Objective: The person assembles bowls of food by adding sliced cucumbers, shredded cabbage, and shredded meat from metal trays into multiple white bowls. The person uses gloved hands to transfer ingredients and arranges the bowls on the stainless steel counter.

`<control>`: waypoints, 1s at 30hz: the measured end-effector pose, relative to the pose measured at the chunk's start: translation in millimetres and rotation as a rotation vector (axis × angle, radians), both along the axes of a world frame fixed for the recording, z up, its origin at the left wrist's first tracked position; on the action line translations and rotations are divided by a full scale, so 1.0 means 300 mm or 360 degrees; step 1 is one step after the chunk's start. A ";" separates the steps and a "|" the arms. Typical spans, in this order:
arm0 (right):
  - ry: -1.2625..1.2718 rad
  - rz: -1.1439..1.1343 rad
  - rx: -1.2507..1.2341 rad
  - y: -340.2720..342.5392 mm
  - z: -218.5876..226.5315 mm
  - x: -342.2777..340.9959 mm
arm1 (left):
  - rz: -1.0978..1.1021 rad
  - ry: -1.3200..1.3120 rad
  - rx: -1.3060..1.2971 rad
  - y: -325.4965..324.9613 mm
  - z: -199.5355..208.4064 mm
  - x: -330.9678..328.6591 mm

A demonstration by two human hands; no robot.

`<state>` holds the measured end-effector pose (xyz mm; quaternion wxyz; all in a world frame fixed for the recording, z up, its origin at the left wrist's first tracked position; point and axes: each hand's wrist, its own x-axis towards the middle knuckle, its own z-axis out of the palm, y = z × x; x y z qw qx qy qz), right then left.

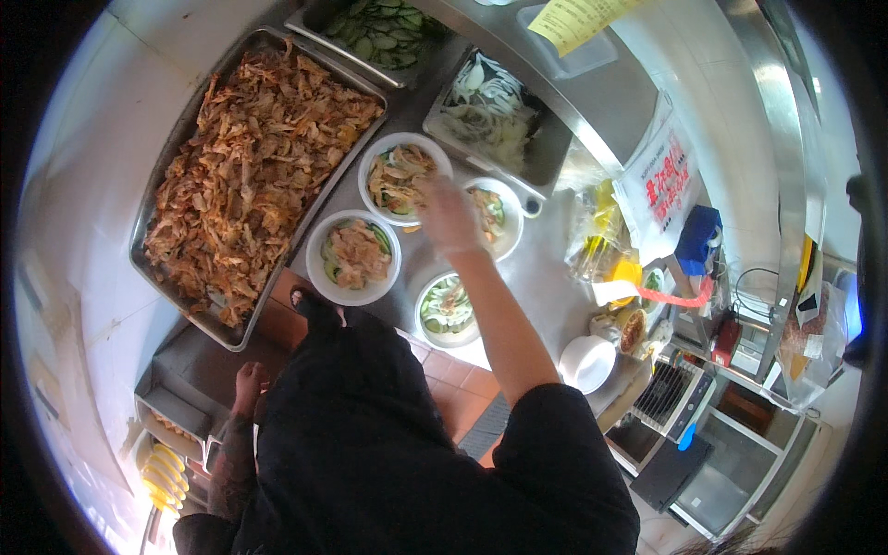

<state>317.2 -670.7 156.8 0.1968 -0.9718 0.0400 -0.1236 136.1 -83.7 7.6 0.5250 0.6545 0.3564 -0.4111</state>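
Note:
My right hand (pixel 451 217), in what looks like a clear glove and smeared by motion, hovers over the bowls; its fingers cannot be made out. Under its left side is a white bowl (pixel 440 154) of shredded meat. Partly behind it stands another white bowl (pixel 514 222) with meat and green slices. Nearer me, a left bowl (pixel 316 283) holds meat over cucumber slices, and a right bowl (pixel 427 331) shows pale strips and green slices, partly covered by my forearm. My left hand (pixel 250 381) hangs low at my side, fingers curled, with nothing visible in it.
A large metal tray (pixel 242 340) heaped with shredded meat lies at left. Behind are metal pans of cucumber slices (pixel 377 37) and sliced onion (pixel 481 102). To the right sit stacked white bowls (pixel 587 363), yellow-capped bottles (pixel 627 270) and a white printed bag (pixel 661 180).

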 end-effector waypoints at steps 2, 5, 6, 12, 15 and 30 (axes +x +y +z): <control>0.0422 0.0149 -0.0311 0.055 -0.060 0.077 | -0.0055 -0.0037 -0.0006 -0.017 -0.004 0.014; 0.0685 0.0023 -0.0357 0.065 -0.096 0.154 | -0.0060 -0.0053 -0.0094 -0.046 0.027 0.057; 0.0711 -0.0075 -0.0296 0.060 -0.093 0.175 | -0.0011 -0.0033 -0.0137 -0.057 0.041 0.074; 0.0296 0.0046 0.0084 -0.066 0.006 0.107 | -0.0149 -0.0182 0.0090 -0.090 0.106 0.115; 0.0360 -0.0587 0.0620 -0.110 0.018 -0.035 | -0.0069 -0.0152 0.0197 -0.068 0.108 0.099; 0.0380 -0.0827 0.0936 -0.191 0.069 -0.224 | 0.0160 -0.0195 0.0000 0.124 -0.014 -0.070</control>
